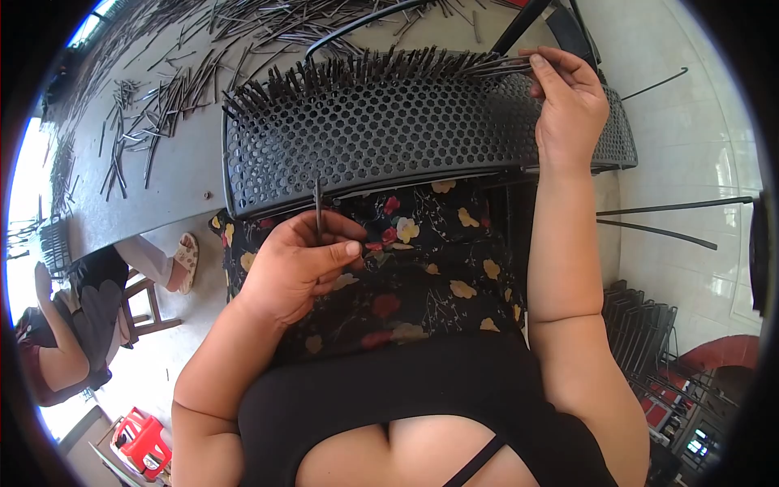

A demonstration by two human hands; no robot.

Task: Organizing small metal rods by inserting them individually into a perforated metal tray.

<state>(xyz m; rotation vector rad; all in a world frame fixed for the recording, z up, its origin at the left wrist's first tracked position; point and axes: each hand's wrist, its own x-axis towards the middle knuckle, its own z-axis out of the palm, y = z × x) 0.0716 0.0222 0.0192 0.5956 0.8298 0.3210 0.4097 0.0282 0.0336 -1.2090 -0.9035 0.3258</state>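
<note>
A black perforated rack [365, 138], full of round holes, stretches in front of my lap. Short dark sticks [349, 77] stand close together in the holes along its far side. My right hand [572, 101] is over the rack's right part, its thumb and fingers pinching the ends of several thin dark sticks [503, 66] that point left toward the standing ones. Close to the near edge, my left hand [300, 264] is closed around a dark stick [318, 199] whose end points up, away from me; whether it holds more than one is hidden.
Many loose sticks [174, 97] lie scattered over the grey table [174, 178] to the left and beyond. At far left a person [69, 333] sits by a wooden stool [150, 308]. Black rods [673, 223] jut in at right, above stacked dark metal racks [637, 321].
</note>
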